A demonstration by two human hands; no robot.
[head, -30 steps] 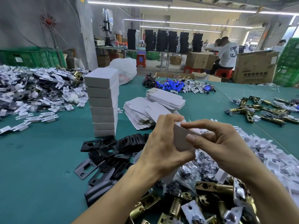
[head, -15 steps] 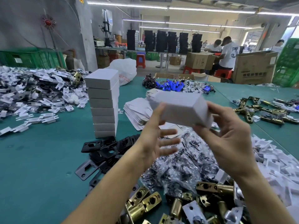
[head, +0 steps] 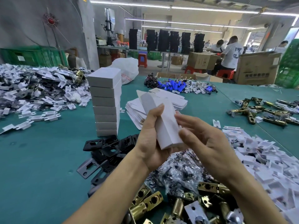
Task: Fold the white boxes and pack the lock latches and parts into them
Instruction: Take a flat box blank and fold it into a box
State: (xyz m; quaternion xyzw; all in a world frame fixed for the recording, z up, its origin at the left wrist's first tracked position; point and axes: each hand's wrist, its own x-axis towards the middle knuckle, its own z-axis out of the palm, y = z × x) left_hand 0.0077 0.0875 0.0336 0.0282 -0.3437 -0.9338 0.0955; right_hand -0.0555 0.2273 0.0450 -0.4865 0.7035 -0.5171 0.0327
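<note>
Head view only. White box [head: 163, 120] at dead centre, raised off the counter [head: 40, 159], long axis tilted with the upper end toward 11 o'clock. Upper end hard to read against the white sheets behind.

Left grip [head: 152, 136] closed round the box from its 9 o'clock side, thumb laid up the near face, fingers curled behind. Right grip [head: 205, 143] at 3 o'clock of the box, fingers nearly straight and loosely spread, tips touching the right edge, thumb against the lower corner; wrapped round nothing.

Around the grips, all on green counter:
- Stack of folded boxes [head: 106, 101] at 10 o'clock, upright, several high.
- Flat box blanks [head: 137, 110] at 12 o'clock, fanned in low piles just behind the held box.
- Black strike plates [head: 110, 146] at 8 o'clock, overlapping, just beside the stack's foot.
- Bagged screws [head: 181, 172] at 6 o'clock, directly under the wrists.
- Brass latches [head: 145, 201] further toward 6 o'clock, heaped at the near edge.
- White card inserts [head: 258, 156] at 4 o'clock, loose heap.
- Second latch scatter [head: 258, 112] at 2 o'clock, well apart.
</note>
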